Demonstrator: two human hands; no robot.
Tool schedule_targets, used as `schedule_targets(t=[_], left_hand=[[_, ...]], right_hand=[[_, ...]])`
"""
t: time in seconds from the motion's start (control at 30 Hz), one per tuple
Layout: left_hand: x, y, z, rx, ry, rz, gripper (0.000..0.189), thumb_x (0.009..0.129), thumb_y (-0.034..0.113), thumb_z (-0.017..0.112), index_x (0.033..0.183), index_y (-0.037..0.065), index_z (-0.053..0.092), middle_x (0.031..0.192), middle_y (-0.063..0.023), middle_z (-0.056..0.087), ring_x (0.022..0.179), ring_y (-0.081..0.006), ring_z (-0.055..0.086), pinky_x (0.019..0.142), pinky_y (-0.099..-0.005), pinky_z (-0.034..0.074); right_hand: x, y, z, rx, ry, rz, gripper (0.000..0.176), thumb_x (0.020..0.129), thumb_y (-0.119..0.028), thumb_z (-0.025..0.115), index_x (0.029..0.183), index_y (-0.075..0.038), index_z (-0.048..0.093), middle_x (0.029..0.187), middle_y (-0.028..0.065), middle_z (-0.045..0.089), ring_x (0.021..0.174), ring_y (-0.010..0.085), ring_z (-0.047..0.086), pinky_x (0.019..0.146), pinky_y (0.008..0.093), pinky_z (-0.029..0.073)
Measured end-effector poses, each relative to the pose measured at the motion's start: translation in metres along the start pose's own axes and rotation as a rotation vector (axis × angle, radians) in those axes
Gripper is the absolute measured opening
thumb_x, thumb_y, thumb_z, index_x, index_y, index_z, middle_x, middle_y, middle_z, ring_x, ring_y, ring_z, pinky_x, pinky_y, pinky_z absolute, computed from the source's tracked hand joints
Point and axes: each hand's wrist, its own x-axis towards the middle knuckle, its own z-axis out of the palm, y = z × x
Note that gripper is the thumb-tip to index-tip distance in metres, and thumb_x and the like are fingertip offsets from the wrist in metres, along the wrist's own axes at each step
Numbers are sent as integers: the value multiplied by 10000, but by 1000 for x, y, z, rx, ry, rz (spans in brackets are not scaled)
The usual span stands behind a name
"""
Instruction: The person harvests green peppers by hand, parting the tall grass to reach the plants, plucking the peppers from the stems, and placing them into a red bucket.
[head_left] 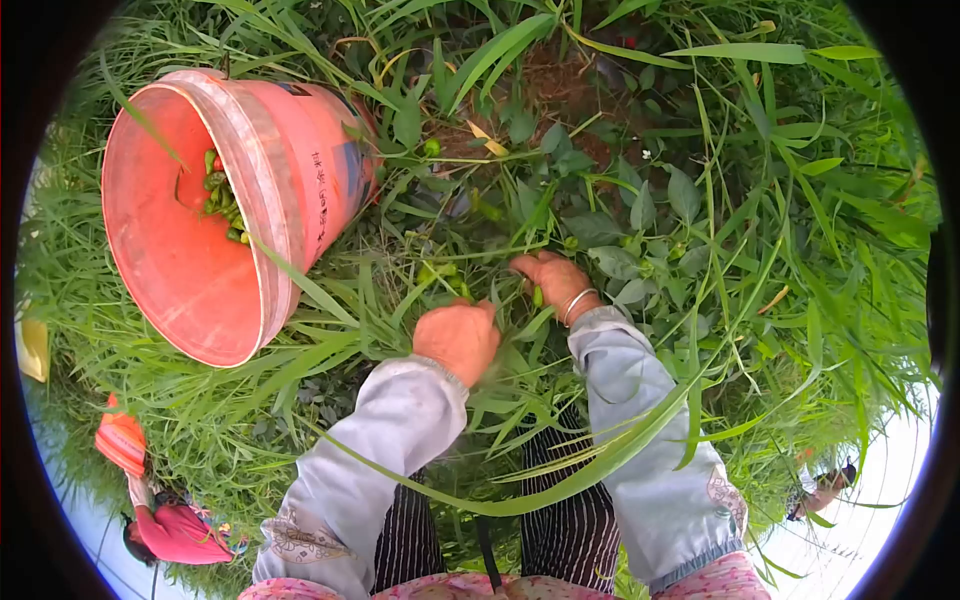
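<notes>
Head view: left hand [457,340] is resting curled just beside green peppers [437,272] among the plants; knuckles are hiding its fingers, can't tell if pinching. Right hand [556,285] is resting bent among leaves, a small pepper [538,297] showing right by its palm; finger grip unclear too. Peppers are probably being light, firm, smooth, bruisable; stem end is looking like the best hold. Pink bucket [285,130] is sitting in grass, holding more peppers [222,205]; dark characters [316,205] are running along its side, ending maybe "涂料", rest unreadable.

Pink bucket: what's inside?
Small green peppers, with a bit of red among them. The near rim hides part of the pile; anything underneath is covered.
</notes>
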Motion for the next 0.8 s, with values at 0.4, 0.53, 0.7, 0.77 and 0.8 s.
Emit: schedule_targets(t=[0.4,0.53,0.7,0.77,0.8], left_hand=[[-5,-77,19,-1340,193,-207,123,823,63,530,938,104,532,664,-8,536,555,-100,490,485,-257,430],[7,-96,-4,-1091,90,-482,82,829,134,564,855,77,617,647,0,523,505,-64,465,361,-246,379],[33,-74,-5,-312,5,-435,219,794,248,626,921,72,650,907,-143,627,857,-289,579,744,-379,446],[43,-71,-5,-138,-47,-388,263,787,273,621,964,82,653,952,-181,631,919,-353,583,816,-404,450],[48,-71,-6,-117,-105,-376,281,782,288,616,970,84,652,930,-195,628,887,-368,585,794,-410,458]], right_hand=[[-10,14,7,-48,68,-41,345,744,-74,610,1060,-180,519,927,121,516,885,335,536,733,419,447],[-10,19,13,269,136,-37,198,728,-151,627,911,-130,555,862,49,514,707,180,495,592,289,397],[-8,19,13,371,65,41,302,743,-139,618,1022,-175,507,922,90,514,865,296,522,693,407,434],[-8,15,10,334,24,74,332,746,-129,616,1051,-191,498,947,105,516,905,330,534,720,438,447],[-9,14,9,279,30,57,330,747,-132,615,1051,-190,499,947,106,518,905,329,535,720,438,447]])
